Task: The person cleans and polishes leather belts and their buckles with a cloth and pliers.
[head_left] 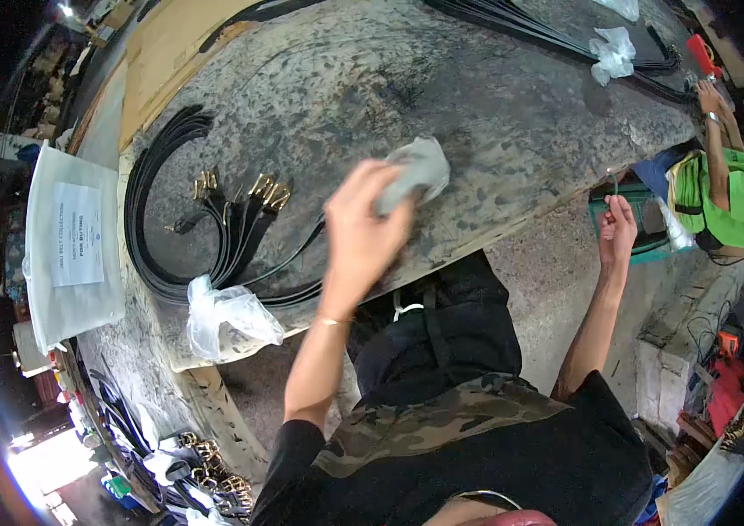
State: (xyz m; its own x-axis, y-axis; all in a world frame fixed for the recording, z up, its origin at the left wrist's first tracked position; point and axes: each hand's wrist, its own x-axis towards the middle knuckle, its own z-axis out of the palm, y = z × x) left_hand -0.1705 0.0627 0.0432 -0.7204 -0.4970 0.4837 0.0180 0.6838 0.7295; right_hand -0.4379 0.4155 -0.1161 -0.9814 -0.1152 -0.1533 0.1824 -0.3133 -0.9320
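Note:
My left hand (367, 215) is closed on a crumpled grey cloth (424, 168) over the stained table top, slightly blurred by motion. A thin black belt strap (297, 254) runs from the left up to this hand's wrist side. Beyond the table's near edge, my right hand (617, 230) is raised with its fingers pinched around a thin dark strip (615, 186) that points upward; its kind I cannot tell. To the left lies a curved bundle of black belts (139, 232) with gold-coloured buckles (271, 191), and a clear plastic wrap (227, 314) surrounds part of it.
A white bag with a printed label (78, 232) stands at the table's left edge. More black belts (538, 35) with a plastic wrap (613, 54) lie at the far right. Another person in a green garment (740, 197) works there beside a red-handled tool (702, 54). Buckled belts (214, 473) hang lower left.

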